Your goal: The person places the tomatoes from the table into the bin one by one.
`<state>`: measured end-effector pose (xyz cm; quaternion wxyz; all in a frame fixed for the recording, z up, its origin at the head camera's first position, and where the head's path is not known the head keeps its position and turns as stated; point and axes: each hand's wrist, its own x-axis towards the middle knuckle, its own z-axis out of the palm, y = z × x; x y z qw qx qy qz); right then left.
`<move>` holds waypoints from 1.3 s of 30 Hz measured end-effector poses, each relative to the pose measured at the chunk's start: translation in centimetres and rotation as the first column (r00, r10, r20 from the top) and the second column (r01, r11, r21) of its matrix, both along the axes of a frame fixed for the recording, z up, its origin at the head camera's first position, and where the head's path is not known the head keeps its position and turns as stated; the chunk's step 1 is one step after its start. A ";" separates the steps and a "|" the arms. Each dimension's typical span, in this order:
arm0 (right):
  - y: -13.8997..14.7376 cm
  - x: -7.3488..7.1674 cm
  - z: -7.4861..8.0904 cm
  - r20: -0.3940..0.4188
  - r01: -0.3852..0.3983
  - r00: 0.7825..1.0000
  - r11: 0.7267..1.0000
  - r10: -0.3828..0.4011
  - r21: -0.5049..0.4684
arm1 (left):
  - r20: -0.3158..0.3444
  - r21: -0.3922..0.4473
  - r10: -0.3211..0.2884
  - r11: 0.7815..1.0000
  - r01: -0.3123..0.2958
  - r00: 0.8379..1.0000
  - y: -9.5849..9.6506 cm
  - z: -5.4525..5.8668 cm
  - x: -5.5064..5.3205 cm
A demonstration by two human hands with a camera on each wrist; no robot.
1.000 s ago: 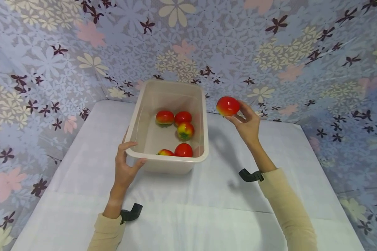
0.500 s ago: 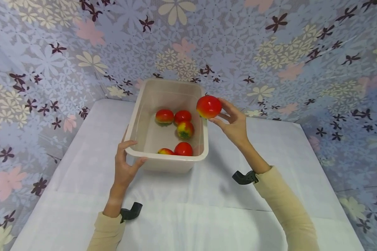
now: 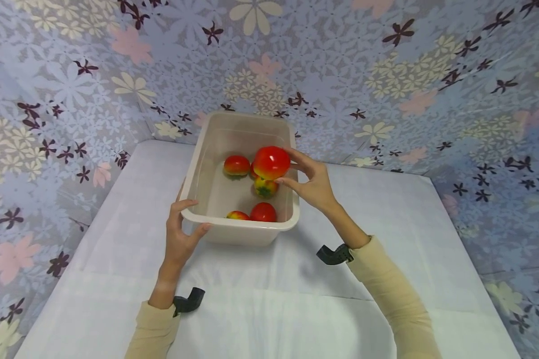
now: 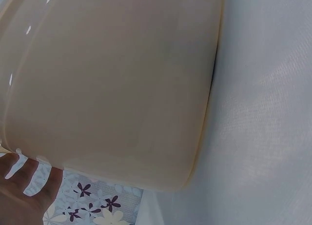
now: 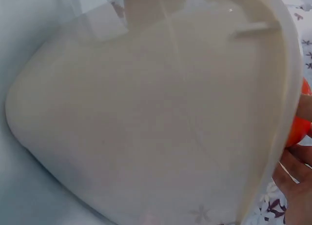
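My right hand (image 3: 312, 183) holds a glossy tomato (image 3: 271, 162), red shading to yellow, between thumb and fingers above the right side of a cream plastic bin (image 3: 238, 235). With its fingers and thumb, my left hand (image 3: 180, 234) grips the bin's rim at the near left corner. Several similar tomatoes lie on the bin floor, among them a red-and-yellow one (image 3: 236, 165) and a red one (image 3: 263, 212). The held tomato partly covers another behind it. In the right wrist view, the bin wall hides much of the held tomato (image 5: 298, 132).
A white cloth (image 3: 296, 319) covers the table under the bin. Behind and to both sides hangs flower-patterned fabric (image 3: 332, 65). Each wrist wears a black camera mount, one on the left (image 3: 189, 300) and one on the right (image 3: 334, 254).
My right hand has carried the tomato leftward, from beside the bin across its right rim to above the inside. The left hand and the bin have stayed in place.
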<state>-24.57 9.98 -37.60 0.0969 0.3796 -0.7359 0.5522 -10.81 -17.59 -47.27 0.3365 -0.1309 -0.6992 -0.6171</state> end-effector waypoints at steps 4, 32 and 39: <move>-0.4 0.2 -0.1 0.031 0.010 0.999 0.999 -0.011 0.053 | -0.004 -0.007 -0.006 1.000 0.006 1.000 0.1 0.0 0.0; -0.3 0.4 -1.5 0.007 0.025 1.000 0.996 -0.025 -0.083 | 0.007 -0.048 0.048 0.998 -0.048 0.999 0.2 -0.1 0.0; -0.1 1.0 -1.9 0.005 0.049 0.999 0.981 -0.049 -0.189 | 0.029 -0.054 0.067 0.996 -0.065 0.997 0.2 0.0 0.0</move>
